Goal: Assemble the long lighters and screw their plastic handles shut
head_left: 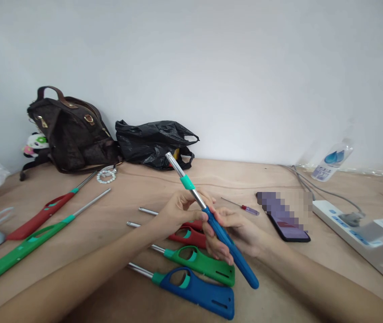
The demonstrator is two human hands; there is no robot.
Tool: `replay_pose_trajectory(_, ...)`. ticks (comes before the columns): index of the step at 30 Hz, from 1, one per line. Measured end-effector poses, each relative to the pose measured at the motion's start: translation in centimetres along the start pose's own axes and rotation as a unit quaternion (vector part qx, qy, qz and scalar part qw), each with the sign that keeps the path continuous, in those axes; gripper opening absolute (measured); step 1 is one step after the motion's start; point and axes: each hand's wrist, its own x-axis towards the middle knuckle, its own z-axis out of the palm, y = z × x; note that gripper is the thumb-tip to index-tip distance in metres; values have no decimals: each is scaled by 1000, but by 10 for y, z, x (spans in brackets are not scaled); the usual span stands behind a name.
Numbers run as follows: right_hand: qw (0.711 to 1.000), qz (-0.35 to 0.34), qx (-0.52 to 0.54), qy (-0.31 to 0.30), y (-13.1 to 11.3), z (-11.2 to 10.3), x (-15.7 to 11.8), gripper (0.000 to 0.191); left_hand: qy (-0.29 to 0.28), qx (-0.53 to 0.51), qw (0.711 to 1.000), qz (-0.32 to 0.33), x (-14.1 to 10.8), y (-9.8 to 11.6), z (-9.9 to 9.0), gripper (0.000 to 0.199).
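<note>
A blue long-nosed lighter [228, 242] is held up in front of me, tilted, its metal tube pointing up and left. A turquoise collar [187, 182] sits partway along the tube, apart from the blue handle. My left hand [185, 207] is closed around the tube and the top of the handle. My right hand [233, 231] grips the handle from the right side. Beneath my hands lie another blue lighter [201, 291], a green lighter [200, 262] and red lighters [191, 234], the red ones partly hidden by my hands.
At left lie a long red lighter [43, 216] and a long green lighter [26, 246]. A dark backpack [73, 134] and a black plastic bag [147, 141] rest against the wall. Rightward are a small screwdriver [250, 210], a phone [283, 217], a power strip [346, 231] and a bottle [332, 159].
</note>
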Motion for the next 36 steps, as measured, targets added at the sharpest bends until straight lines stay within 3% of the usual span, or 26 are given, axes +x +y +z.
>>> replay_pose_trajectory(4,991,-20,-107,81,-9,-3,-4,32,16,-5,999,-42,2,1,-2,26)
replay_pose_trajectory(7,950,-37,-272,150,-23,-5,-6,32,89,19,995,-48,6,-1,-11,42)
replay_pose_trajectory(9,882,-70,-418,206,-34,-6,-7,30,211,76,975,-1,9,-2,-22,46)
replay_pose_trajectory(11,794,-88,-541,262,-41,-6,-7,30,336,149,928,65,11,-1,-33,44)
replay_pose_trajectory(13,720,-77,-622,298,-44,-6,-7,29,385,241,884,116,12,5,-40,47)
replay_pose_trajectory(15,648,-56,-687,323,-44,-7,-7,27,354,354,853,146,11,15,-41,46)
replay_pose_trajectory(16,607,-48,-721,331,-43,-8,-7,25,310,419,839,155,11,20,-40,43)
replay_pose_trajectory(19,481,-32,-809,337,-38,-12,-6,19,95,593,786,148,10,29,-35,32)
replay_pose_trajectory(21,423,-26,-845,326,-36,-16,-6,17,8,651,748,132,10,26,-36,32)
replay_pose_trajectory(23,383,-24,-871,307,-34,-19,-6,16,-37,682,721,116,11,16,-42,30)
replay_pose_trajectory(29,321,-54,-913,246,-30,-22,-6,19,-66,721,674,145,12,-8,-55,24)
replay_pose_trajectory(32,305,-62,-921,233,-26,-18,-5,17,-86,714,676,159,9,-7,-44,27)
replay_pose_trajectory(36,312,-67,-925,208,-21,-12,-4,15,-115,689,698,158,4,0,-25,28)
